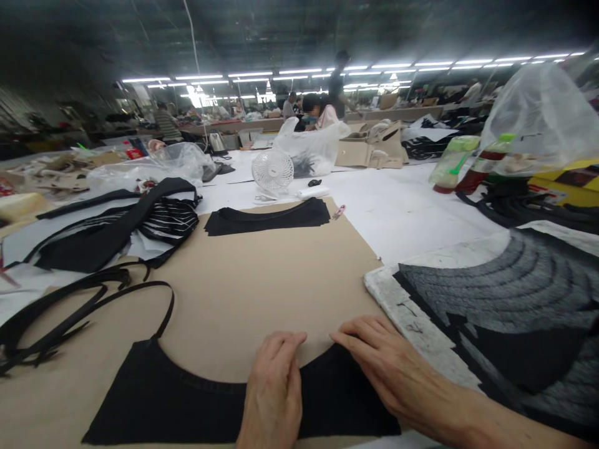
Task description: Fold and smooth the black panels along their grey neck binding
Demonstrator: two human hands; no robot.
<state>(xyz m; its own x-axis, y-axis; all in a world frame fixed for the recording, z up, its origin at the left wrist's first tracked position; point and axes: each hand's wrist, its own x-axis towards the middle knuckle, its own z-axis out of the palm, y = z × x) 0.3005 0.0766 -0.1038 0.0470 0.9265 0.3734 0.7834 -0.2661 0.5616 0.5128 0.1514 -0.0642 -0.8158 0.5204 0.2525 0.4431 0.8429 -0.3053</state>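
A black fabric piece with a concave curved upper edge lies flat on the brown board in front of me. A narrow black strip runs from its left corner and loops away to the left. My left hand rests across the middle of the piece, its fingers closed together at the curved edge. Near the right end of that edge, my right hand pinches the black fabric between thumb and fingers. Both hands' fingertips partly cover the edge.
Stacked black pieces, pink-handled snips and a white fan stand ahead. Black-and-white fabric lies left. On the right are a pale board with grey-black pieces and bottles. People work in the background.
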